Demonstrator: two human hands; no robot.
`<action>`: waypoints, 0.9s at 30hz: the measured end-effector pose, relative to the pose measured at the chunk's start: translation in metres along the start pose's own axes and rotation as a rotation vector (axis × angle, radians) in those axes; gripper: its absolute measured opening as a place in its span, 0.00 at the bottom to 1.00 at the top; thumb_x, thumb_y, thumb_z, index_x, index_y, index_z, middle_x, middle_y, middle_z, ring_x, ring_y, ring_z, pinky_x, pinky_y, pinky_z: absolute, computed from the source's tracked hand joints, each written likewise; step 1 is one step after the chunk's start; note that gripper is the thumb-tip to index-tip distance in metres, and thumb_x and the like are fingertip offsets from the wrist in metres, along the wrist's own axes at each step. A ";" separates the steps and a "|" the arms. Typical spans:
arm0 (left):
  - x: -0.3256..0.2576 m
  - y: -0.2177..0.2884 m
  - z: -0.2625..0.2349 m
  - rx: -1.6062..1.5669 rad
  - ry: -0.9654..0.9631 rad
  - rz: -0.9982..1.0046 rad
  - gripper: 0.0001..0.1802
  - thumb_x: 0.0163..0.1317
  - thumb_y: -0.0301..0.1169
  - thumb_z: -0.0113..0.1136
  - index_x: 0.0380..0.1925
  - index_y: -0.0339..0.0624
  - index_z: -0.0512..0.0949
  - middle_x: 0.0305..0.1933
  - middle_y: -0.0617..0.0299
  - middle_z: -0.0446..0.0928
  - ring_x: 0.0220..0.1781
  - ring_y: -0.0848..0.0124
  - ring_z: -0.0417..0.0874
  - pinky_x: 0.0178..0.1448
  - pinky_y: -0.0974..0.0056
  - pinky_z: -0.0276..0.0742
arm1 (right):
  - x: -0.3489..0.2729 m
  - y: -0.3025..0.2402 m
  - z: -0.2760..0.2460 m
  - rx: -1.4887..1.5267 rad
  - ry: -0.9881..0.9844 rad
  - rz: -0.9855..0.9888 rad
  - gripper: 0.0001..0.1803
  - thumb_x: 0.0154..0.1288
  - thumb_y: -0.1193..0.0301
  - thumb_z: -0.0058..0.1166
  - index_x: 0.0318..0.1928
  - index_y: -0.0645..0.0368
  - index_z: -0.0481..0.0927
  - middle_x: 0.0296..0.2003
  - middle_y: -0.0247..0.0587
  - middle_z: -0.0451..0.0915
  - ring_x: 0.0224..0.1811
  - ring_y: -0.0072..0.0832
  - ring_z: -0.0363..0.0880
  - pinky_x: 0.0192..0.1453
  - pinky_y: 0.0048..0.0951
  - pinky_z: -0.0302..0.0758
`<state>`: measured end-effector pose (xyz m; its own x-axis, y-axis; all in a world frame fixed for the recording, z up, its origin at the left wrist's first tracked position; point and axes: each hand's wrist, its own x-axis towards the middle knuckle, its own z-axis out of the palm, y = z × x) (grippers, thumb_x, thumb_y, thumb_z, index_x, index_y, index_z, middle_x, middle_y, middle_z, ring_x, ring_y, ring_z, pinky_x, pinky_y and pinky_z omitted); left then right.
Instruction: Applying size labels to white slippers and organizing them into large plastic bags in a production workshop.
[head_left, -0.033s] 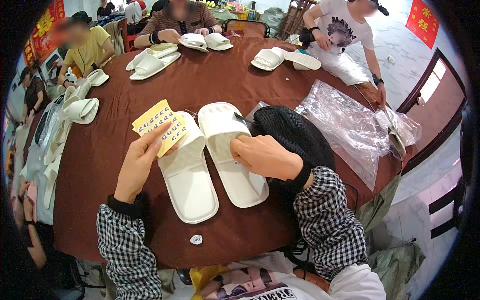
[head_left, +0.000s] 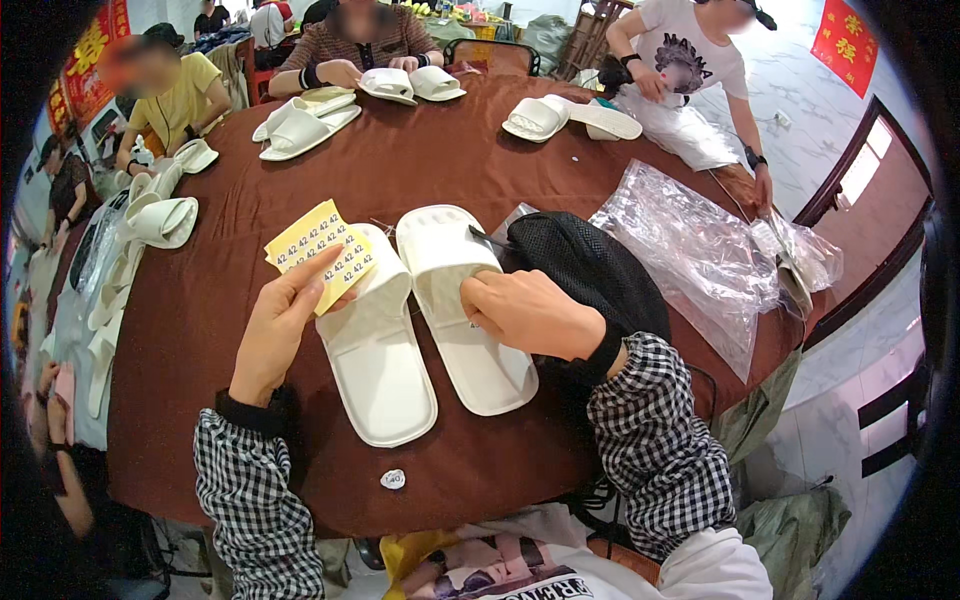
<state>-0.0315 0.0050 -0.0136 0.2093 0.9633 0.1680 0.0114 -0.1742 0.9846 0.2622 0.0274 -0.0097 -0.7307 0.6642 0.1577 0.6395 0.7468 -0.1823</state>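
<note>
A pair of white open-toe slippers lies side by side on the brown cloth, toes pointing away from me. My left hand (head_left: 280, 320) pinches a small stack of yellow-backed sticker sheets (head_left: 312, 238) printed with rows of small marks, partly over the strap of the left slipper (head_left: 382, 375). Over the right slipper (head_left: 492, 385), just below its strap, my right hand (head_left: 530, 312) is closed with curled fingers. A small printed mark shows on the insole under those fingers; whatever they hold is hidden. Nearer to me lies a small round white sticker (head_left: 393, 480).
A black mesh bag (head_left: 585, 265) sits right of the slippers, with clear plastic bags (head_left: 690, 250) beyond. More white slippers (head_left: 310, 130) lie along the far side and left edge of the table (head_left: 220, 420). Several people work around it; one at far right handles plastic.
</note>
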 end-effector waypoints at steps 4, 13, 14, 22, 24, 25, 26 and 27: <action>-0.001 0.001 0.000 0.027 0.010 -0.004 0.21 0.73 0.25 0.41 0.64 0.32 0.68 0.61 0.50 0.73 0.52 0.69 0.82 0.60 0.68 0.75 | 0.000 0.003 0.004 -0.002 0.034 0.037 0.07 0.63 0.71 0.50 0.37 0.62 0.70 0.32 0.49 0.77 0.30 0.48 0.80 0.32 0.46 0.76; -0.001 0.004 0.002 0.068 0.022 -0.004 0.21 0.73 0.25 0.41 0.64 0.32 0.68 0.60 0.49 0.74 0.51 0.69 0.82 0.59 0.68 0.75 | 0.000 0.003 0.002 0.079 0.060 0.054 0.06 0.65 0.70 0.48 0.38 0.60 0.71 0.34 0.48 0.78 0.33 0.50 0.80 0.35 0.47 0.77; -0.002 0.004 0.002 0.067 0.018 -0.005 0.21 0.73 0.25 0.41 0.64 0.32 0.68 0.60 0.49 0.74 0.51 0.68 0.82 0.59 0.68 0.75 | -0.001 0.002 -0.001 0.075 0.063 0.051 0.06 0.65 0.70 0.48 0.38 0.60 0.71 0.34 0.48 0.78 0.33 0.50 0.80 0.35 0.47 0.77; -0.002 0.003 0.001 0.061 0.013 0.008 0.21 0.73 0.25 0.42 0.63 0.31 0.69 0.59 0.48 0.74 0.51 0.68 0.83 0.59 0.68 0.75 | -0.024 -0.020 -0.012 -0.021 -0.009 -0.008 0.08 0.58 0.78 0.49 0.39 0.63 0.76 0.39 0.48 0.77 0.39 0.46 0.81 0.41 0.41 0.79; -0.002 0.004 0.001 0.062 0.008 0.018 0.21 0.73 0.25 0.42 0.63 0.31 0.69 0.59 0.48 0.74 0.51 0.68 0.83 0.60 0.68 0.74 | -0.029 -0.022 -0.011 -0.025 0.012 -0.042 0.10 0.57 0.79 0.49 0.41 0.64 0.77 0.41 0.48 0.77 0.41 0.44 0.80 0.42 0.39 0.80; -0.003 0.004 0.001 0.062 0.013 0.018 0.21 0.73 0.25 0.42 0.63 0.31 0.69 0.59 0.48 0.74 0.51 0.68 0.83 0.60 0.68 0.74 | -0.032 -0.022 -0.010 -0.041 0.024 -0.057 0.14 0.57 0.80 0.50 0.45 0.64 0.78 0.42 0.46 0.76 0.44 0.42 0.80 0.46 0.37 0.79; -0.003 0.004 0.001 0.073 0.018 0.010 0.21 0.72 0.25 0.42 0.63 0.31 0.69 0.59 0.48 0.74 0.51 0.68 0.83 0.60 0.68 0.74 | -0.033 -0.023 -0.009 -0.056 0.036 -0.072 0.18 0.56 0.80 0.50 0.49 0.64 0.79 0.44 0.45 0.75 0.47 0.40 0.79 0.49 0.36 0.79; -0.003 0.005 0.001 0.084 0.021 0.003 0.21 0.72 0.24 0.42 0.62 0.31 0.70 0.59 0.49 0.74 0.51 0.68 0.83 0.60 0.68 0.74 | -0.034 -0.023 -0.008 -0.056 0.035 -0.074 0.18 0.56 0.80 0.50 0.49 0.64 0.79 0.44 0.45 0.75 0.47 0.40 0.79 0.49 0.36 0.79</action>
<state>-0.0307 0.0010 -0.0096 0.1894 0.9666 0.1725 0.0929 -0.1925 0.9769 0.2744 -0.0125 -0.0029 -0.7684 0.6072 0.2023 0.5971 0.7939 -0.1150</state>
